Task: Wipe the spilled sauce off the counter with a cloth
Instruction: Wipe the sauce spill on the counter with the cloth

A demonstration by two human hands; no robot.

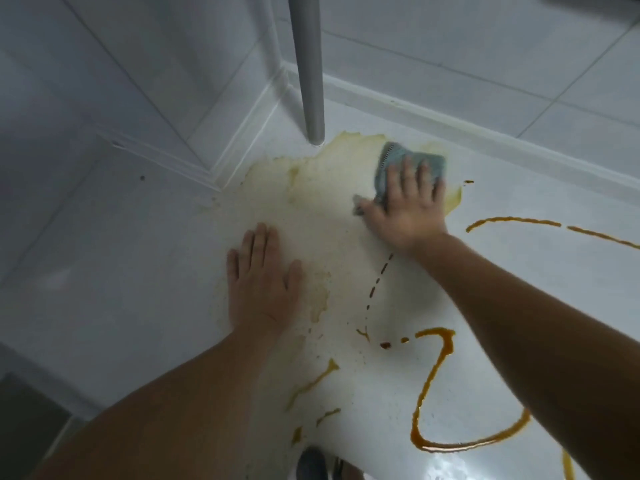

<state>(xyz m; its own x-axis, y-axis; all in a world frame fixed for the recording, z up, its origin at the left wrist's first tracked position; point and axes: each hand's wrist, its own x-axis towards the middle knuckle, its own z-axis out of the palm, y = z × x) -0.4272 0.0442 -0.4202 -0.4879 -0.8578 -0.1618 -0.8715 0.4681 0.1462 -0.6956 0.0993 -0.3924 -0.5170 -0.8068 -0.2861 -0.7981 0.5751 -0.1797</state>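
A grey-blue cloth (398,161) lies on the white counter (519,306) near the back wall, and my right hand (408,206) presses flat on it, fingers spread over it. Around the cloth spreads a pale yellow smear of sauce (332,188). Thick brown sauce lines (433,379) curl across the near right part of the counter, and a dotted trail (379,278) runs between them and my right wrist. My left hand (259,282) rests flat and open on the counter at the smear's left edge.
A grey metal pole (310,71) stands on the counter in the back corner, just left of the cloth. White tiled walls (485,46) close the back and left. Another sauce line (540,225) runs off to the right. The counter's left edge drops to a dark floor (27,420).
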